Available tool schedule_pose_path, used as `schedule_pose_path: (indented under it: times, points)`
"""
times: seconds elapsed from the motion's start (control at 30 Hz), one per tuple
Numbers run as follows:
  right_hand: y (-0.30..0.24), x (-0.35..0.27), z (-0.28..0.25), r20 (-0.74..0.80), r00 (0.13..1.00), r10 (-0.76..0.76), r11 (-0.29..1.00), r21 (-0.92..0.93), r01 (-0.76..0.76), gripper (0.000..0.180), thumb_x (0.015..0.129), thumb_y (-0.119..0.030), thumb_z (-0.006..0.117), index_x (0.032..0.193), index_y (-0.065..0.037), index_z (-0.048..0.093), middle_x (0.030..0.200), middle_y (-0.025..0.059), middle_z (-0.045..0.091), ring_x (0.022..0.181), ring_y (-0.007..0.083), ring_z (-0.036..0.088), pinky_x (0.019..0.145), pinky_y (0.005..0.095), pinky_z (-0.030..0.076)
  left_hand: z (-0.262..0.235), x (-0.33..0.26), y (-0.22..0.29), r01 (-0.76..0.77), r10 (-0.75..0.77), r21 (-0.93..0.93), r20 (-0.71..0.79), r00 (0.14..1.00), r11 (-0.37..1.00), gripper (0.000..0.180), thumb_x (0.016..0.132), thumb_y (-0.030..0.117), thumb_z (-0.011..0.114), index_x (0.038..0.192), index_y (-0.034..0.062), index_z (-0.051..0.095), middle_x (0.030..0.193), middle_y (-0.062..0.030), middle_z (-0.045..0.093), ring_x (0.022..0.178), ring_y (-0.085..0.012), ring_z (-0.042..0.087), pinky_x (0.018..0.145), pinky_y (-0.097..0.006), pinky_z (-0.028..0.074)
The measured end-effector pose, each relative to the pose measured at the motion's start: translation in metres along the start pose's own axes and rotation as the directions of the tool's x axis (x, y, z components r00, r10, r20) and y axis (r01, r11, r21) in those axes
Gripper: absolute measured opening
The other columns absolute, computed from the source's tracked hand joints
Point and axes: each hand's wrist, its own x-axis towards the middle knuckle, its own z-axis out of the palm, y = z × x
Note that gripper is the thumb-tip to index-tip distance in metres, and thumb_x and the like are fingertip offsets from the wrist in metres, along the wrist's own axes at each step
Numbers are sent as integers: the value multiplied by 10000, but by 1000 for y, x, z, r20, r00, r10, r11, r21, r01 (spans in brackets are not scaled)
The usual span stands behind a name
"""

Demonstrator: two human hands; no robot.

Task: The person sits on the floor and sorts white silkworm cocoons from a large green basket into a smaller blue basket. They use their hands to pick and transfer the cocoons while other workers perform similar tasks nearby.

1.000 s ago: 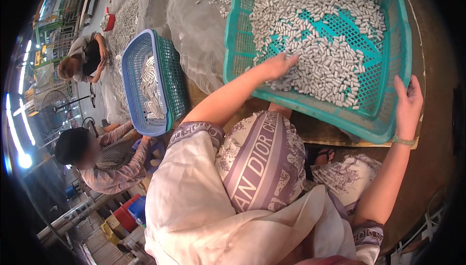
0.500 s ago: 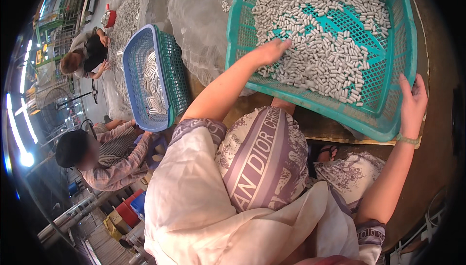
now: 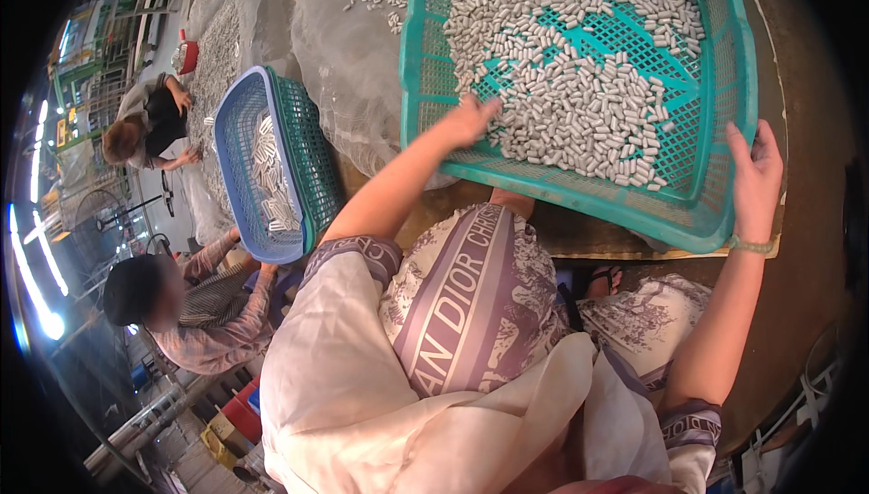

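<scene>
Fingers [image 3: 490,109] blurred, the left hand [image 3: 466,121] reaches over the turquoise basket's [image 3: 588,204] near-left rim, whether empty I can't tell; the right hand [image 3: 759,168] clasps its right rim! Pale capsule-shaped pieces [image 3: 588,109] litter its floor; leftward, a blue basket [image 3: 232,137] sits beside a co-worker [image 3: 210,349].

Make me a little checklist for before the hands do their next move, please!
1. Right hand on the green basket's rim: ok, at its right side.
2. Left hand at the green basket: ok, by its near-left corner.
3. Left fingers free of pieces: cannot tell, too blurred.
4. Basket floor covered by small grey pieces: not ok, green mesh shows between them.
5. Blue basket clear of the left hand: ok.
</scene>
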Motion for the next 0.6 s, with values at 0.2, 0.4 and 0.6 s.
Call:
schedule_pose_path:
  times: [0.2,0.4,0.6]
  points:
    - [1,0,1,-15,1000,-2,1000,9,2,214,856,-114,599,990,46,550,887,49,606,784,58,521,691,206,410,16,-24,67,-78,114,-219,155,981,973,733,839,564,480,1237,-41,361,1187,-294,481,1091,-407,504,920,-434,406]
    - [3,1,-3,14,1000,13,1000,28,-14,232,851,-118,604,997,54,548,913,50,605,800,63,522,710,210,411,-12,8,32,-796,803,105,-103,587,596,711,795,563,546,1362,191,333,1379,-194,304,1271,-389,307,986,-490,327]
    - [5,5,-1,0,1000,0,1000,-3,0,223,850,-104,598,992,60,546,910,46,601,804,65,519,713,213,411,18,33,16,-844,884,512,305,353,161,748,751,602,526,1394,291,302,1483,-177,109,1366,-402,69,1052,-602,89]
